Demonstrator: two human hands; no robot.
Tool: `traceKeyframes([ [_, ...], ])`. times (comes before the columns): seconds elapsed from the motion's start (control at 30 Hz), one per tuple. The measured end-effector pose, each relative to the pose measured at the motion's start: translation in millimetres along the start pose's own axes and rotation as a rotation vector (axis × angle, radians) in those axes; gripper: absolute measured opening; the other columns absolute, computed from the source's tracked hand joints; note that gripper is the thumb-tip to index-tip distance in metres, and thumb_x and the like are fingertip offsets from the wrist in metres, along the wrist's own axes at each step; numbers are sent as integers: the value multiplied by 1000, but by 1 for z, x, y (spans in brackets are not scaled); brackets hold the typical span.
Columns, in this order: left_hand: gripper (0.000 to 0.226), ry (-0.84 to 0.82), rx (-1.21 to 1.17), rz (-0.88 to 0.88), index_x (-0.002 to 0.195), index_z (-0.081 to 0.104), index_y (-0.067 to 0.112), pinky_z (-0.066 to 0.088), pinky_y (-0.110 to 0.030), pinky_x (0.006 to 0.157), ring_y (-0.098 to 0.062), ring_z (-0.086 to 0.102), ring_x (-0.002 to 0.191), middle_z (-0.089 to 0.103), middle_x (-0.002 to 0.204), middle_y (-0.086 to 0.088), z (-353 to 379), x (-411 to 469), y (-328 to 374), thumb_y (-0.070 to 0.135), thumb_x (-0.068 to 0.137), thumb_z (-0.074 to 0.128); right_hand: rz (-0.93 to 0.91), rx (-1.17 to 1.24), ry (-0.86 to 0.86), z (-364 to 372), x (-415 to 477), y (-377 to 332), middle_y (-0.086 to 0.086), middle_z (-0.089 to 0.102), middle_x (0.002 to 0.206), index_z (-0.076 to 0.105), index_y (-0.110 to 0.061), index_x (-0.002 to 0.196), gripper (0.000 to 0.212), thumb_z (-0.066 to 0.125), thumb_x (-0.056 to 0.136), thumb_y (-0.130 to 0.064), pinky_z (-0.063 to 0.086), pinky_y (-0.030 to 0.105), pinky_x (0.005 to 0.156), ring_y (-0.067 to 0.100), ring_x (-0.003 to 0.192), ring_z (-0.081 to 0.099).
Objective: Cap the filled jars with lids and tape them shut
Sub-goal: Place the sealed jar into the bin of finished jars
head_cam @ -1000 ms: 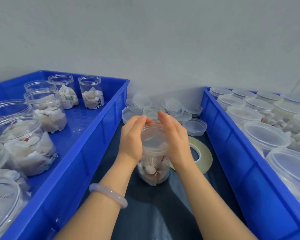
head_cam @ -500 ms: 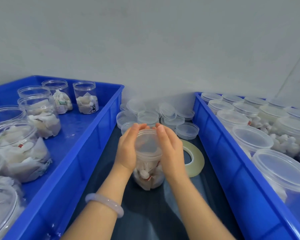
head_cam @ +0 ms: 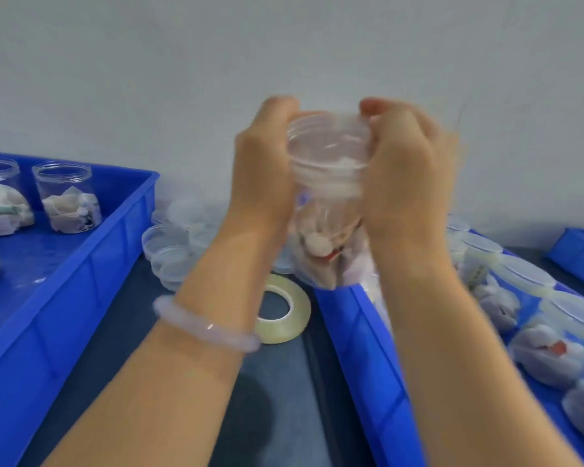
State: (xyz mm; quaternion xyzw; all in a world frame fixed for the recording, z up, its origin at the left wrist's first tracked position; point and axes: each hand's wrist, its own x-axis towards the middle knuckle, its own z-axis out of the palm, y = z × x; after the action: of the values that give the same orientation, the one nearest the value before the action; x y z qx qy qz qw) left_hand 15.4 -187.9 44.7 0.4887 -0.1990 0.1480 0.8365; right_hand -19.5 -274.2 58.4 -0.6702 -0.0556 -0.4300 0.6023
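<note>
Both hands, left (head_cam: 263,163) & right (head_cam: 405,170), clamping jar (head_cam: 327,210) w/ lid (head_cam: 327,146); pressing evenly should be seating it flush.

Clear filled jar (head_cam: 327,210) held aloft, lid (head_cam: 329,143) on, tape roll (head_cam: 285,310) flat below

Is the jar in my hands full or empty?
Partly filled: pale wrapped pieces fill the lower half of the jar; the upper part looks clear.

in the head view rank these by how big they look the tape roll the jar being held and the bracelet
1. Held jar, though raised nearer the camera, so unsure.
2. Tape roll and bracelet look about alike; not ranked.
</note>
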Motion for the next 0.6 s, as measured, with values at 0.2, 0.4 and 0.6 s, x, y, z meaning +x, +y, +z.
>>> traceKeyframes([
  [0.2,37,-334,448,-208,130,53,8,37,-40,109,-26,47,128,52,136,-16,65,44,-54,27,100,45,41,-42,108,-54,68,52,3,61,78,64,-2,99,35,38,78,-12,44,17,64,7,69,64],
  [0.4,52,-393,572,-268,147,30,9,29,-26,106,-20,37,136,36,151,-7,94,59,-133,24,100,46,1,-238,122,-85,100,138,-1,63,93,62,-2,111,51,32,73,-18,42,14,77,12,86,59],
  [0.6,48,-561,992,-302,135,45,10,37,-34,101,-29,48,125,51,138,-12,85,61,-193,40,97,48,145,-506,0,-117,97,216,11,62,119,62,-2,118,44,34,86,-13,33,16,89,16,108,51],
])
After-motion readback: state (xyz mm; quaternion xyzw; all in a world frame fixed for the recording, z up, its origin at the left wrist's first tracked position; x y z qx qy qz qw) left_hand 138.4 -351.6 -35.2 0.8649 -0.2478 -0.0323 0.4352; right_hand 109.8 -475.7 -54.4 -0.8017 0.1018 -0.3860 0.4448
